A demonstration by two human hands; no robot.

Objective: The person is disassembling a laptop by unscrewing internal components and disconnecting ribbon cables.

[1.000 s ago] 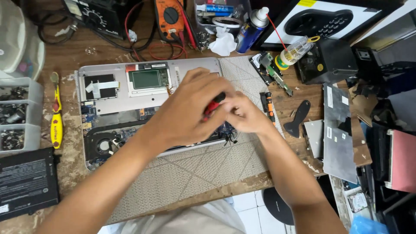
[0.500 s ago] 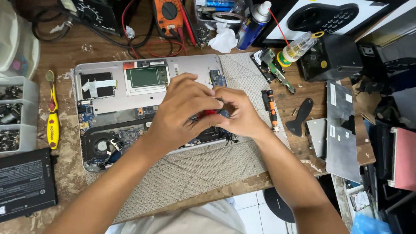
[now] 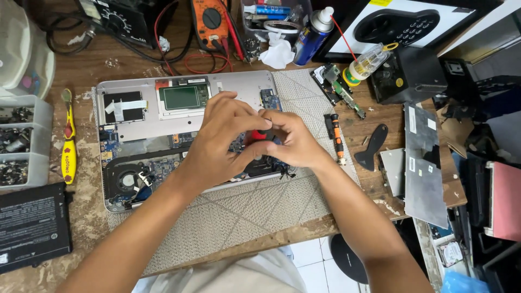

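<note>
Red-handled screwdriver (image 3: 257, 135) upright, tip down

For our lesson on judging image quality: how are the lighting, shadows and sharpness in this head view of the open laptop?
Head view: even, soft light, with only faint shadows under the left hand and right hand; the laptop and spray can look sharp, with no motion blur; mild glare on the grey metal plate; the table edges bend slightly from the wide lens.

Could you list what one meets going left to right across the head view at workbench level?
Clear parts drawers → yellow-handled tool → opened laptop → left hand → right hand → orange-and-black screwdriver → black pry tool → grey metal plate.
</note>
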